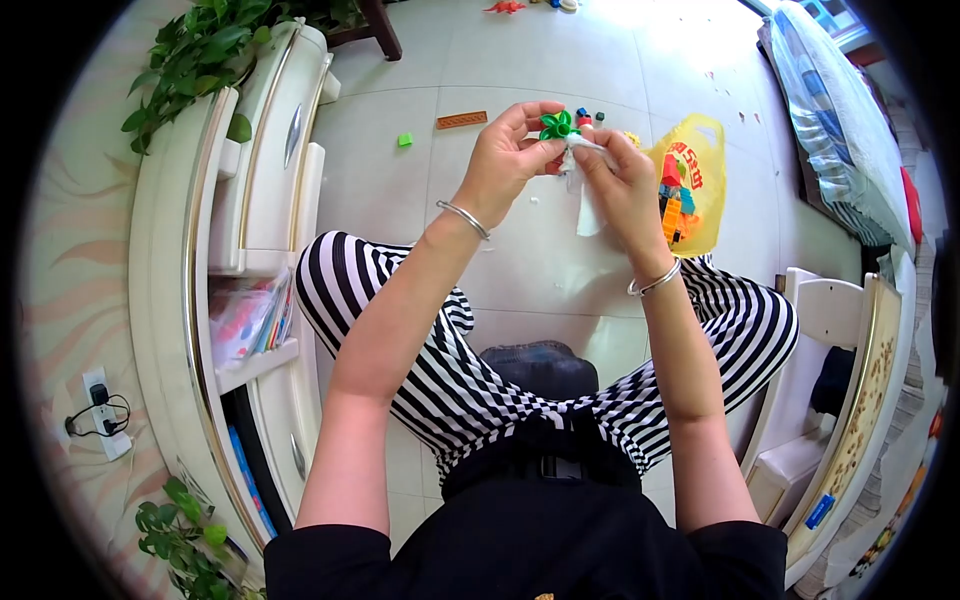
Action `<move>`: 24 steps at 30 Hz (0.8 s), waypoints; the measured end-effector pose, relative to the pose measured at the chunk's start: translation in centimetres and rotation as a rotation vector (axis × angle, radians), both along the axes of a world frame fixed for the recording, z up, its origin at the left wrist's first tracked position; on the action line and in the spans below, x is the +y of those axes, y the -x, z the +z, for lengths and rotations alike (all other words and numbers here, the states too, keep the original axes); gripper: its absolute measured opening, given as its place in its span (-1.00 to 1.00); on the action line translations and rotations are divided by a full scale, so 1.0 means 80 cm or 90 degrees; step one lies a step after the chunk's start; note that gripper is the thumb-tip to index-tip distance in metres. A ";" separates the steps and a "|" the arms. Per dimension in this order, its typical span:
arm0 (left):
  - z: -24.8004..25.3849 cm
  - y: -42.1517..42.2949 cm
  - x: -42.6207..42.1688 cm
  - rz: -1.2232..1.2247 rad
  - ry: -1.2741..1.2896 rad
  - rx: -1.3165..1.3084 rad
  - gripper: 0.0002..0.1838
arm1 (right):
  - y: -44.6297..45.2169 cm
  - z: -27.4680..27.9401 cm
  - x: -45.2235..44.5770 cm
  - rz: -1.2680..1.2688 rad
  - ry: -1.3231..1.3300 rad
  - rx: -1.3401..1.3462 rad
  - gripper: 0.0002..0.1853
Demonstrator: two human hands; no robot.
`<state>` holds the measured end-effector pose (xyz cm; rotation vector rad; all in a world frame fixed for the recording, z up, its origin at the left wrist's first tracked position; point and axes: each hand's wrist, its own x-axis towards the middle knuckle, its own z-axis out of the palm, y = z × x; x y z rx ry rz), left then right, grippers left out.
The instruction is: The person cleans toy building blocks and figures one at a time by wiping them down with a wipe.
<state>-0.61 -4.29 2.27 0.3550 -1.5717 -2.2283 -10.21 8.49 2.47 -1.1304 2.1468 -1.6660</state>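
Between the fingers of my left hand (505, 155) is a green toy plant piece (558, 125) with rounded leaves. My right hand (625, 185) pinches a white tissue (590, 208), whose upper part touches the underside of the green piece while a loose end hangs down. Both hands are close together, raised over the tiled floor in front of my knees. Small red bits show just behind the fingers, partly hidden, so I cannot tell whether they are held.
A yellow plastic bag (708, 150) with colourful building blocks (680, 205) lies right of my right hand. A brown flat brick (462, 120) and a lime green block (405, 140) lie to the left. White cabinets (275, 150) stand at left, a small white chair (825, 310) at right.
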 end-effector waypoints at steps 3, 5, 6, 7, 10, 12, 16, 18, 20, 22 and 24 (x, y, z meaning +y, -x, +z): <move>-0.001 0.000 0.001 -0.012 -0.089 0.007 -0.65 | 0.002 -0.012 0.002 -0.010 -0.018 0.056 -0.87; -0.005 0.002 0.000 -0.022 -0.192 0.018 -0.66 | 0.003 -0.018 0.006 -0.001 -0.030 0.167 -0.88; -0.007 0.003 -0.002 -0.022 -0.192 0.017 -0.66 | -0.001 -0.015 0.009 0.002 -0.031 0.037 -0.87; -0.010 0.003 -0.003 -0.041 -0.256 0.009 -0.67 | -0.003 -0.012 0.012 0.004 -0.032 -0.095 -0.86; -0.022 0.005 -0.001 -0.088 -0.296 -0.024 -0.67 | -0.005 -0.008 0.012 0.004 0.075 -0.369 -0.85; -0.025 0.008 0.002 -0.119 -0.272 -0.049 -0.67 | -0.002 -0.017 0.017 0.018 0.090 -0.409 -0.85; -0.025 0.011 0.018 -0.166 -0.217 -0.090 -0.67 | -0.005 -0.033 0.033 -0.003 0.109 -0.428 -0.87; -0.025 0.018 0.032 -0.199 -0.206 -0.103 -0.66 | -0.001 -0.041 0.044 -0.057 0.126 -0.432 -0.86; -0.025 0.029 0.053 -0.216 -0.264 -0.102 -0.65 | 0.003 -0.042 0.063 -0.081 0.159 -0.460 -0.85; -0.029 0.050 0.076 -0.219 -0.268 -0.120 -0.66 | 0.014 -0.045 0.081 -0.103 0.194 -0.484 -0.85; -0.036 0.080 0.101 -0.234 -0.301 -0.130 -0.67 | 0.032 -0.052 0.099 -0.183 0.260 -0.507 -0.85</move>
